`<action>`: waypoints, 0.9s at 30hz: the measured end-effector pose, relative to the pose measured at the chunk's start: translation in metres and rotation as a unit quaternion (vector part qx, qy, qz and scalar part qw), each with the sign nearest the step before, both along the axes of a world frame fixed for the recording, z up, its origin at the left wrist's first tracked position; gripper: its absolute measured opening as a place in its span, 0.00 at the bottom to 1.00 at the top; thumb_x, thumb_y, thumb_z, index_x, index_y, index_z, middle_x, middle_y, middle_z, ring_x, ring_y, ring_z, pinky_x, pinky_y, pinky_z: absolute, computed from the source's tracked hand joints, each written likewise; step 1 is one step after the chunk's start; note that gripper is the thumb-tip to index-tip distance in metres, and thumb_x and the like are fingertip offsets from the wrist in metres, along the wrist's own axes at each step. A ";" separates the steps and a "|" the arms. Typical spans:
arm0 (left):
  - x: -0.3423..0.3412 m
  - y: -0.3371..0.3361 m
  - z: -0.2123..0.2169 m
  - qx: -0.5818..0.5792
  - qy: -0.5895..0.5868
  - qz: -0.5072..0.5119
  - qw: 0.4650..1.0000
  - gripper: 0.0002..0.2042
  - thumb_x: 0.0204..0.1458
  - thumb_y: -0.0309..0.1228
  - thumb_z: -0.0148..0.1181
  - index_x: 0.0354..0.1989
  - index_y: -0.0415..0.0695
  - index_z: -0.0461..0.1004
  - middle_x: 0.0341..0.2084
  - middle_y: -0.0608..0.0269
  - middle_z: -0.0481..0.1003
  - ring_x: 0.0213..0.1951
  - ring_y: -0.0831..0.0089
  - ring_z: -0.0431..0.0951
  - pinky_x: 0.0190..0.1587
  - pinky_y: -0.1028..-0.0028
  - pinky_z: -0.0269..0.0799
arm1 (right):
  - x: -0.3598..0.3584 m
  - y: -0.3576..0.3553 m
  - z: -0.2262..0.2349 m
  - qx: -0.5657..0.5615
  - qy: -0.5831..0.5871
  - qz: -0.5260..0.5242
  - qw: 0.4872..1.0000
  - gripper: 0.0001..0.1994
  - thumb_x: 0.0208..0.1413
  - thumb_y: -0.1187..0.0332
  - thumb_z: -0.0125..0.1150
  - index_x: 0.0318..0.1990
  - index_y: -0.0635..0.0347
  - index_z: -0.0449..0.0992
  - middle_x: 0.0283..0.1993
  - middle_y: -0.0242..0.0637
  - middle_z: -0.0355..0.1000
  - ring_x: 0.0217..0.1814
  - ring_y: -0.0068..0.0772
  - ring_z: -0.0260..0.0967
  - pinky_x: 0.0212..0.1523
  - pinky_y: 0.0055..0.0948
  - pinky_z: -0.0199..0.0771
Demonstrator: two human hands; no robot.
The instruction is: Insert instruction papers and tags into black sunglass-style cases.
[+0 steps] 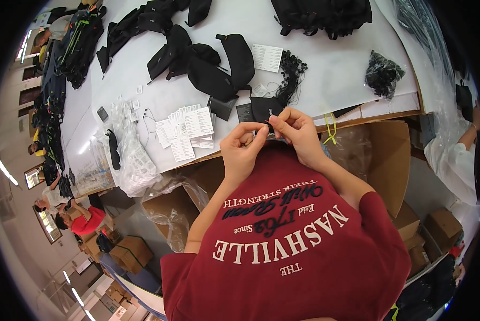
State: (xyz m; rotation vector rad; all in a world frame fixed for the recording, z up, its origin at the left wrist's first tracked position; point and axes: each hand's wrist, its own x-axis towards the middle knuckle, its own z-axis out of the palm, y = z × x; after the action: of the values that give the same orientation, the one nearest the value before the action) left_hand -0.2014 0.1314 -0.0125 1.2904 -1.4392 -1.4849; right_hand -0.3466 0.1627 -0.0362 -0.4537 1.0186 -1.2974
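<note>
At the near edge of the table, my left hand [243,151] and my right hand [301,136] meet, both closed in a pinch. Something small, dark and thin shows between their fingertips, too small to name. Just beyond the fingers lies a black fabric pouch [264,108], partly hidden by my right hand. Dark cards [222,108] lie beside it. To the left, white printed paper slips [198,124] are spread in an overlapping pile. A tangled bunch of black strings [290,75] rests beyond my right hand, next to a white printed sheet [267,57].
More black pouches [210,77] lie across the table [325,80]. A clear bag of black items [383,74] sits at right, crumpled plastic [133,166] at left. Open cardboard boxes [392,166] stand below the table edge. Several people work at the far left; another person's arm [469,136] shows at right.
</note>
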 end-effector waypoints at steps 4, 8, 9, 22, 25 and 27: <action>0.000 -0.002 -0.001 0.006 0.004 -0.007 1.000 0.03 0.50 0.23 0.61 0.30 0.37 0.76 0.10 0.83 0.54 0.15 0.93 0.47 0.19 0.83 0.38 | 0.003 0.000 -0.001 -0.026 -0.009 -0.008 1.000 0.10 0.55 0.66 0.61 0.25 0.56 0.70 0.20 0.24 0.67 0.20 0.09 0.57 0.19 0.12 0.51; 0.006 -0.001 -0.001 -0.005 -0.023 -0.034 0.999 0.02 0.49 0.23 0.61 0.29 0.37 0.76 0.10 0.83 0.53 0.16 0.92 0.47 0.19 0.82 0.38 | -0.002 -0.005 0.002 -0.021 0.013 0.006 1.000 0.11 0.54 0.65 0.61 0.24 0.56 0.69 0.19 0.24 0.65 0.18 0.10 0.55 0.19 0.12 0.50; 0.009 -0.002 -0.002 0.002 -0.030 -0.053 0.998 0.02 0.49 0.23 0.61 0.29 0.38 0.76 0.10 0.83 0.53 0.16 0.92 0.47 0.19 0.82 0.38 | -0.012 -0.012 -0.005 -0.044 0.045 0.082 0.995 0.12 0.54 0.65 0.61 0.23 0.57 0.69 0.18 0.24 0.65 0.18 0.10 0.56 0.19 0.12 0.50; -0.005 -0.009 -0.004 -0.092 -0.027 -0.305 0.947 0.05 0.48 0.28 0.61 0.32 0.42 0.74 0.25 0.62 0.71 0.26 0.73 0.69 0.29 0.75 0.64 | -0.024 -0.055 -0.036 -0.044 0.663 0.254 0.702 0.11 0.40 0.61 0.64 0.24 0.59 0.76 0.25 0.41 0.73 0.29 0.45 0.72 0.33 0.37 0.72; 0.001 -0.025 -0.008 -0.253 -0.128 -0.229 0.931 0.14 0.48 0.26 0.59 0.44 0.42 0.68 0.44 0.61 0.70 0.46 0.62 0.67 0.50 0.68 0.60 | -0.039 -0.039 -0.005 -0.071 0.633 0.201 0.744 0.08 0.42 0.64 0.63 0.24 0.59 0.76 0.24 0.39 0.73 0.28 0.43 0.71 0.32 0.37 0.71; 0.007 -0.036 -0.013 -0.359 -0.225 -0.242 0.873 0.19 0.42 0.27 0.63 0.45 0.44 0.69 0.44 0.61 0.70 0.50 0.61 0.66 0.54 0.64 0.55 | -0.043 -0.029 0.021 -0.142 0.573 0.182 0.787 0.07 0.43 0.68 0.63 0.26 0.61 0.75 0.24 0.36 0.73 0.26 0.36 0.69 0.28 0.32 0.67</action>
State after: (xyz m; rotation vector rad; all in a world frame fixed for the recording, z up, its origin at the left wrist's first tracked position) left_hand -0.1945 0.0959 -0.0257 0.8447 -2.4581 -0.7521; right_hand -0.3897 0.1338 -0.0151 -1.7234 1.5964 -0.7310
